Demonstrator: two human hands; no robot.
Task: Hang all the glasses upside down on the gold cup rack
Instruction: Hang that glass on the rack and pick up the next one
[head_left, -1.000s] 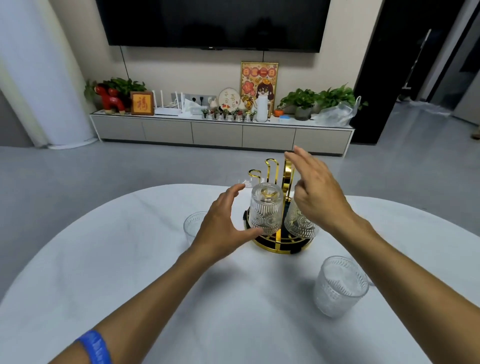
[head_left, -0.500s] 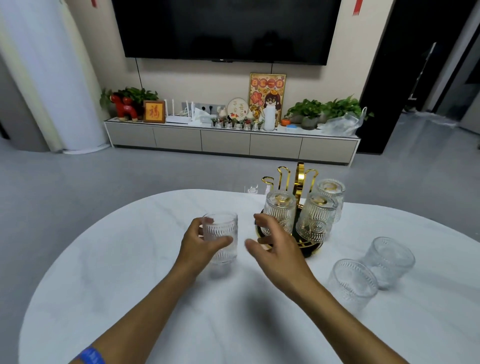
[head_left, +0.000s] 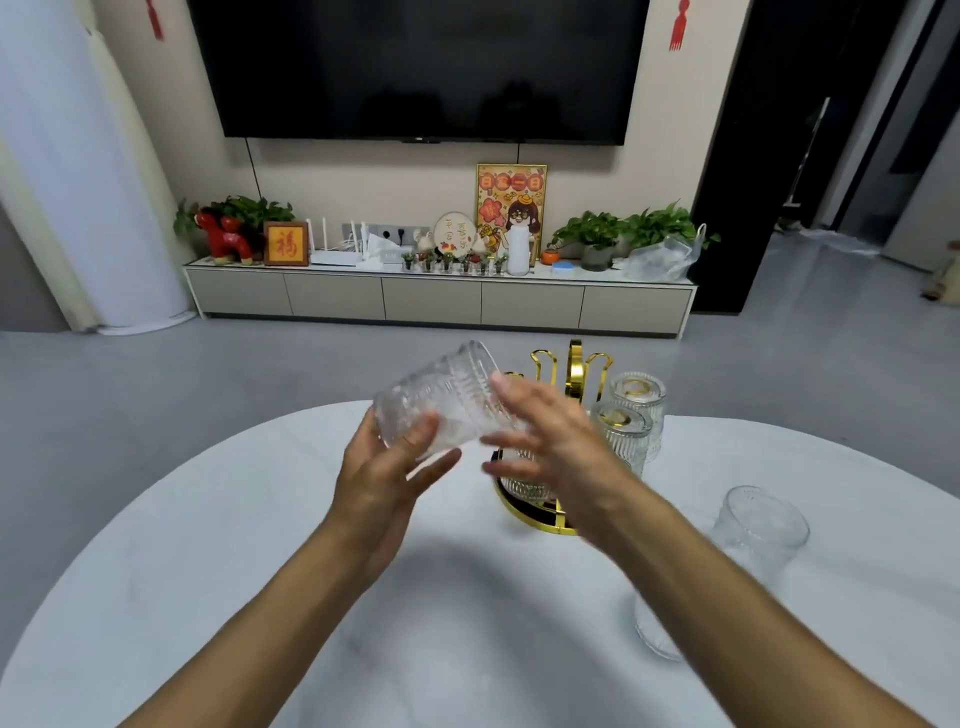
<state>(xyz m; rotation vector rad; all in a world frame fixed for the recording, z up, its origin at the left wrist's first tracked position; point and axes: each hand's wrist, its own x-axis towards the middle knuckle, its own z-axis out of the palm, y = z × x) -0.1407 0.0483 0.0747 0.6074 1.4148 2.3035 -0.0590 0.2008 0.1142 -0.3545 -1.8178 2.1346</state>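
A ribbed clear glass (head_left: 447, 397) is lifted above the white table (head_left: 260, 519) and tipped on its side. My left hand (head_left: 387, 475) grips its lower end, and my right hand (head_left: 545, 441) touches its other end with spread fingers. Just behind my right hand stands the gold cup rack (head_left: 569, 374) with a round black and gold base. Two glasses (head_left: 636, 410) hang upside down on its right side, and a third upside-down glass (head_left: 524, 480) is partly hidden by my right hand. Some gold hooks at the top are bare.
An upright glass (head_left: 761, 525) stands on the table at the right. Another glass (head_left: 654, 631) is half hidden under my right forearm. Beyond the table lie grey floor, a low TV cabinet (head_left: 436, 299) with plants and ornaments, and a wall-mounted TV.
My left hand has lifted the glass off the table and tipped it sideways. My right hand has risen to meet it in front of the rack. The view has moved closer.
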